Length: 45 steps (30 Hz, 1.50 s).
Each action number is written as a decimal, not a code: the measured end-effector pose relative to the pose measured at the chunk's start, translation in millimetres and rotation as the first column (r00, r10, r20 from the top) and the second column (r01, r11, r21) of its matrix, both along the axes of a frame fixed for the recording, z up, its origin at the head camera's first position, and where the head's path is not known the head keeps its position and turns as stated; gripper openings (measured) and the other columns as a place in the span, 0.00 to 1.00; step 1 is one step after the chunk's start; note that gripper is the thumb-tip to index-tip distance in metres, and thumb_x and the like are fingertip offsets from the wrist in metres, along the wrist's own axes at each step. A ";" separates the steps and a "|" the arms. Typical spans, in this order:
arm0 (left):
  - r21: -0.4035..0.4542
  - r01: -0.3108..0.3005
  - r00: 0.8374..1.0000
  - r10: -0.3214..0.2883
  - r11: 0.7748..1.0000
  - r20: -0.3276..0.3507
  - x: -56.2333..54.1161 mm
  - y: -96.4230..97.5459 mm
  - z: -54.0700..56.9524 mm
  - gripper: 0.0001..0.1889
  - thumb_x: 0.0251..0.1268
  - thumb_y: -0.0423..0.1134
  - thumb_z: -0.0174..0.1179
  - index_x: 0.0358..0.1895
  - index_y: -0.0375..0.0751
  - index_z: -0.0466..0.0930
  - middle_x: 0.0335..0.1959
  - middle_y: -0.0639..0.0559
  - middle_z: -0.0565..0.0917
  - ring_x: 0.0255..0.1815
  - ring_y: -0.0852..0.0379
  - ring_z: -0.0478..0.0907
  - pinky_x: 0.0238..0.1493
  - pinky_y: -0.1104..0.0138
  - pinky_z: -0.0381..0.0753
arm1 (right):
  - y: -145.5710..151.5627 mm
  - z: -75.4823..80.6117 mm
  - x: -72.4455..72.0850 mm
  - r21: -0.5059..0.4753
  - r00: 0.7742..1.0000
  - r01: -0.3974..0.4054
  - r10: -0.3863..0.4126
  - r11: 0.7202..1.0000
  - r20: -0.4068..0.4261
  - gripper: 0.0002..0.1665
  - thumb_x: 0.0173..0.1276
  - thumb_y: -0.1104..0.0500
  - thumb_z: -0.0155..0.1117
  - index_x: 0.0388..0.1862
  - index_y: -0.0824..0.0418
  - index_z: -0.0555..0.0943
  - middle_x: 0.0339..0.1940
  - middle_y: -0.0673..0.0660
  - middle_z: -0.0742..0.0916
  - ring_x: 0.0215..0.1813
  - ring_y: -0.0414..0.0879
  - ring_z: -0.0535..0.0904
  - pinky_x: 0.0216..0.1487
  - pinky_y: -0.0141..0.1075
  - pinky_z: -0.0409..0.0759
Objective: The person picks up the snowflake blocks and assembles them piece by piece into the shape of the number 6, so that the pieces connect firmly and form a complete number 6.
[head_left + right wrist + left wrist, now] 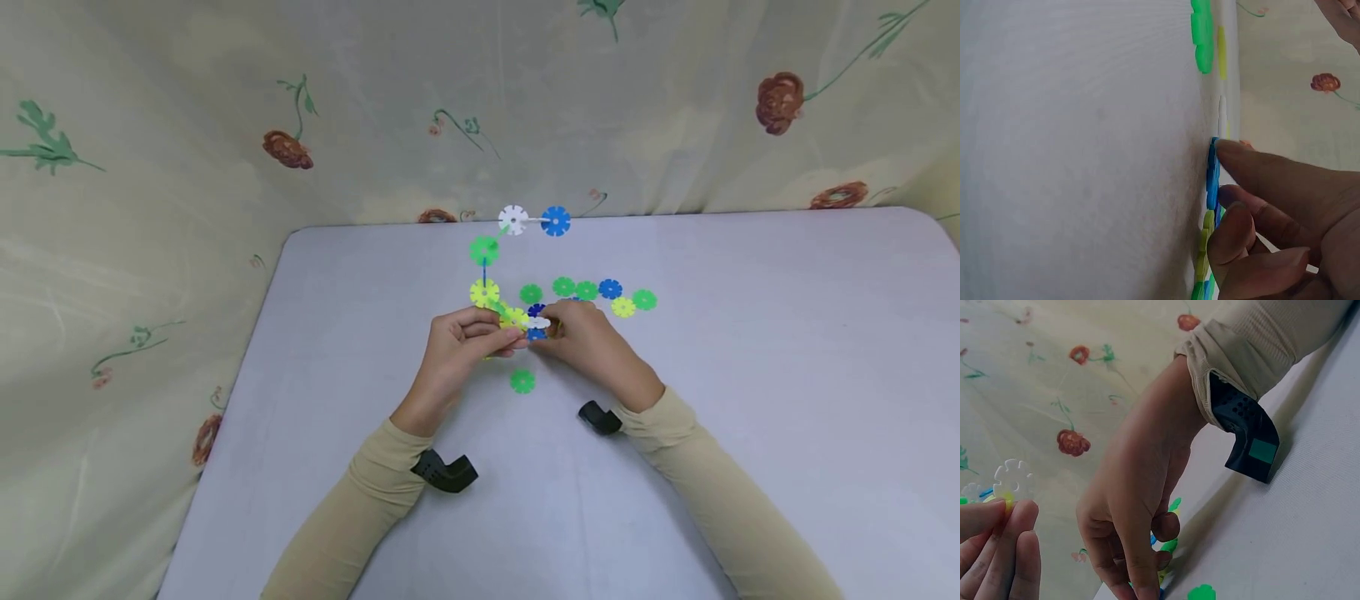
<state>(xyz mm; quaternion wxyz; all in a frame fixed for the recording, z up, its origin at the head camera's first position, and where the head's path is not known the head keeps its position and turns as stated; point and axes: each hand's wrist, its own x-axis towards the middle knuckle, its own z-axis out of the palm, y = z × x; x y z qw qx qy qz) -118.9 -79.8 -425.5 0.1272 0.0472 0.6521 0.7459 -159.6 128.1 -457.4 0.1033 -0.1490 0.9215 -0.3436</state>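
My left hand [472, 333] pinches a yellow snowflake disc [513, 318] between thumb and fingers. This is the near end of a chain of interlocked discs; a white disc [1013, 478] is slotted into it. Away from me the chain runs through a yellow disc [484, 292], a green disc [483, 250] and a white disc [513, 220] to a blue disc [556, 221]. Low at the table, my right hand [585, 337] has curled fingers, with thumb and fingertip at the edges of a loose blue disc [1212, 178]. Its palm side hides some discs.
Loose discs lie behind the right hand, among them a green disc [644, 300], a yellow disc [623, 307] and a blue disc [611, 288]. Another green disc [522, 382] lies nearer me. A flowered curtain [360, 108] hangs along the table's far edge.
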 end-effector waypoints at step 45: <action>0.004 -0.008 1.000 0.008 1.000 0.007 -0.9 0.7 -3.9 0.08 0.68 0.33 0.69 0.41 0.32 0.82 0.37 0.44 0.92 0.49 0.29 0.87 0.53 0.53 0.90 | 43.3 34.9 35.9 -0.658 0.985 0.149 -0.052 0.738 0.164 0.14 0.71 0.61 0.72 0.48 0.70 0.83 0.37 0.48 0.93 0.40 0.44 0.92 0.41 0.41 0.92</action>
